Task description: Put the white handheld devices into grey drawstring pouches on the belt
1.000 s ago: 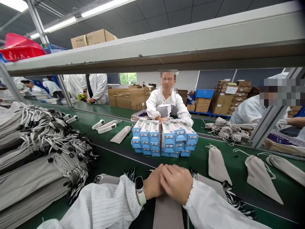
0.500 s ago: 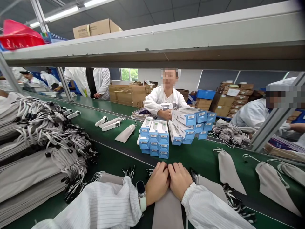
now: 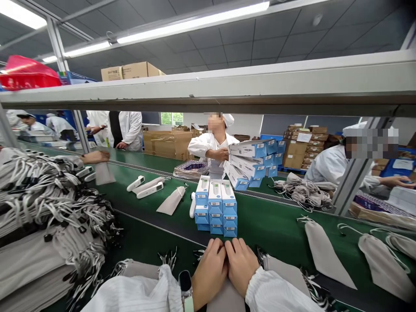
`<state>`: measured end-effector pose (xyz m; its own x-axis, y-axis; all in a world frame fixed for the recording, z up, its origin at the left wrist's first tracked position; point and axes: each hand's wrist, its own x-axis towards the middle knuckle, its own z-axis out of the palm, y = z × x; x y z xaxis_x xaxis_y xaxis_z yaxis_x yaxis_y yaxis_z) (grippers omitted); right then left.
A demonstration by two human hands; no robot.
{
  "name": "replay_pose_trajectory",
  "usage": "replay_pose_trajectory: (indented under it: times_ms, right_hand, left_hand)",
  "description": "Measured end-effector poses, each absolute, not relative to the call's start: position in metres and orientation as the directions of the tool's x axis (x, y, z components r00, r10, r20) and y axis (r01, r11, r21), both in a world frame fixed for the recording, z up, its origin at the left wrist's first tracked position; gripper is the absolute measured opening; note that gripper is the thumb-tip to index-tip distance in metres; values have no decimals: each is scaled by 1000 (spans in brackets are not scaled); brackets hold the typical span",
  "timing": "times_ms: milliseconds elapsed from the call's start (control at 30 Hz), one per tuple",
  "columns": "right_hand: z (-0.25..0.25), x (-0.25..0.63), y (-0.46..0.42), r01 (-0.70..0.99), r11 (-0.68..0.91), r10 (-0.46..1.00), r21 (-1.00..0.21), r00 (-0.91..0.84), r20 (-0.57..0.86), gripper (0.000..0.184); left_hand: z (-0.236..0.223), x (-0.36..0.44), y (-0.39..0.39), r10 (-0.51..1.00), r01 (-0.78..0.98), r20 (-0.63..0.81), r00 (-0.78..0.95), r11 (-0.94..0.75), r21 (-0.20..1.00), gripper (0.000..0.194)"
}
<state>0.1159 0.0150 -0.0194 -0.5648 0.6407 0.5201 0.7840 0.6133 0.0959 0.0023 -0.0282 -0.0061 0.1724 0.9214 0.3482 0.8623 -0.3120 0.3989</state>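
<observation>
My left hand (image 3: 211,269) and my right hand (image 3: 241,265) meet side by side at the front of the green bench. Their fingers are curled down over the top end of a grey drawstring pouch (image 3: 226,300), which stretches toward me between my wrists. The fingertips and the pouch's mouth are hidden beneath the hands. Just beyond them stands a stack of blue-and-white boxes (image 3: 216,203), and a white device (image 3: 193,205) lies against its left side. More grey pouches (image 3: 287,271) with white cords and black ends lie beside my right sleeve.
A large heap of corded pouches (image 3: 65,216) fills the left. White handheld devices (image 3: 150,190) and a pouch (image 3: 171,200) lie on the green belt (image 3: 130,203). A co-worker opposite holds several boxes (image 3: 250,162). A shelf (image 3: 208,93) crosses overhead; a post (image 3: 351,182) stands right.
My view has tilted up; my hands keep their grip. The co-worker opposite has turned the head and drawn the held boxes away from the stack. Another person's hand with a grey pouch has appeared at left.
</observation>
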Motion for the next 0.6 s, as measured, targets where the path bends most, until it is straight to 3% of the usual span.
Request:
replay_pose_trajectory:
  times_ms: [333,600]
  right_hand:
    - [-21,117,17,781,620,663,75,-572,483,22]
    - [-18,114,17,782,622,681,46,-568,463,20]
  left_hand:
    - [-7,2,-27,908,844,371,194,-347,409,23]
    - [-9,2,-26,909,895,351,225,-335,294,23]
